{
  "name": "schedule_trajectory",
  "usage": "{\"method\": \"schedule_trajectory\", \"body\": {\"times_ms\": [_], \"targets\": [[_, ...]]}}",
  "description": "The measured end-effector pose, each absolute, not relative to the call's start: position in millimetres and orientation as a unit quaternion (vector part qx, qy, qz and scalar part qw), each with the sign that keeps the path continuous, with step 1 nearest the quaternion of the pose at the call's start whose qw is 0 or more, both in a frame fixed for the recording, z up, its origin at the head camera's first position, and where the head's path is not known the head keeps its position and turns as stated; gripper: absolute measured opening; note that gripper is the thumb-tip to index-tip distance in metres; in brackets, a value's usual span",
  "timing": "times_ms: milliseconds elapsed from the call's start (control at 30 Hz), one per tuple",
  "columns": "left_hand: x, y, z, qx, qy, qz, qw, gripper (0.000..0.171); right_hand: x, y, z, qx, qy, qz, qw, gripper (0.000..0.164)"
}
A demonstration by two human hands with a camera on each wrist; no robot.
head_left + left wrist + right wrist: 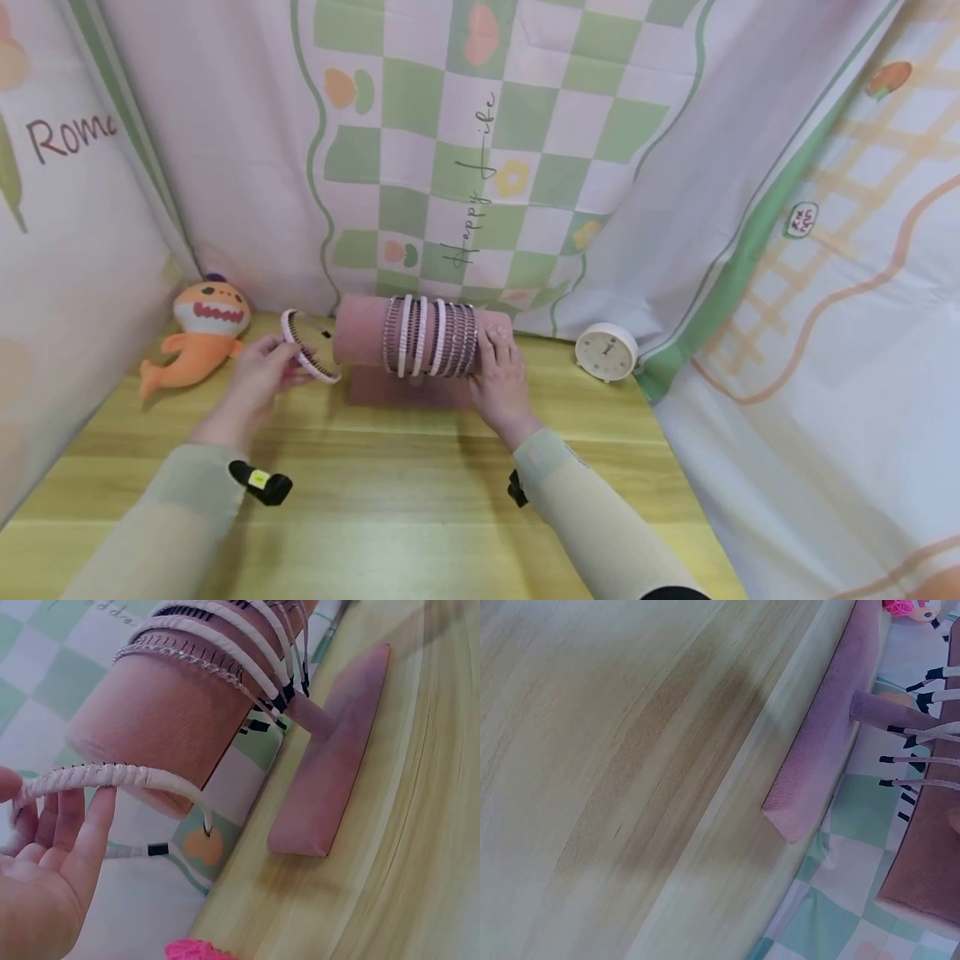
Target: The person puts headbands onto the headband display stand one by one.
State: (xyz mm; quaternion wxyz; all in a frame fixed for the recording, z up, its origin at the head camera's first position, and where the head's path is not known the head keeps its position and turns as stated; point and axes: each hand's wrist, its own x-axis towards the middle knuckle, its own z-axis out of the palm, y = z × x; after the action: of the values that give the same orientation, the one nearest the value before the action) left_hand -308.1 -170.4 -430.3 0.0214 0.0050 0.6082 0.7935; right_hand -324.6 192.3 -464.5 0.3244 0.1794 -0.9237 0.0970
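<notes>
My left hand (258, 375) pinches a pale pink, ridged headband (127, 776) between thumb and fingers. Small dark teeth line its inner side, and its ends are dark-tipped. The headband is held up just off the left end of a pink plush headband stand (360, 333), a horizontal roll on a post and flat base (319, 806). Several white headbands (406, 337) and thin metallic toothed ones (467, 337) circle the roll's middle and right part. My right hand (501, 379) grips the roll's right end, fingers over the front, beside the outermost bands; the right wrist view barely catches it.
An orange plush shark toy (206, 337) lies at the table's back left. A round white clock (606, 352) stands at the back right. A bright pink item (196, 949) shows below my left hand. Checkered curtains (480, 158) hang close behind the wooden table (420, 500).
</notes>
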Motion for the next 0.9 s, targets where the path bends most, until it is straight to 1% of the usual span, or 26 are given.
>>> {"method": "schedule_trajectory", "body": {"times_ms": [133,267,367,500,567,733,900], "targets": [[-311,-166,-434,0.008,0.6,0.8,0.013,0.01,-325,192,-466,0.174,-0.925,0.098,0.324,0.084],[-315,-161,-438,0.013,0.593,0.805,0.002,0.015,-327,193,-467,0.178,-0.921,0.096,0.332,0.084],[-319,-156,-438,0.031,0.586,0.809,0.003,0.025,-327,193,-467,0.182,-0.917,0.096,0.34,0.083],[-322,-150,-436,0.063,0.597,0.8,0.009,0.047,-325,193,-467,0.183,-0.918,0.1,0.337,0.081],[-322,-148,-433,0.071,0.61,0.789,0.014,0.055,-325,193,-466,0.182,-0.92,0.1,0.332,0.081],[-325,-142,-429,0.069,0.614,0.785,0.027,0.063,-324,192,-466,0.18,-0.921,0.097,0.331,0.081],[-329,-134,-415,0.074,0.65,0.757,0.011,0.07,-324,191,-466,0.182,-0.918,0.094,0.339,0.082]]}}
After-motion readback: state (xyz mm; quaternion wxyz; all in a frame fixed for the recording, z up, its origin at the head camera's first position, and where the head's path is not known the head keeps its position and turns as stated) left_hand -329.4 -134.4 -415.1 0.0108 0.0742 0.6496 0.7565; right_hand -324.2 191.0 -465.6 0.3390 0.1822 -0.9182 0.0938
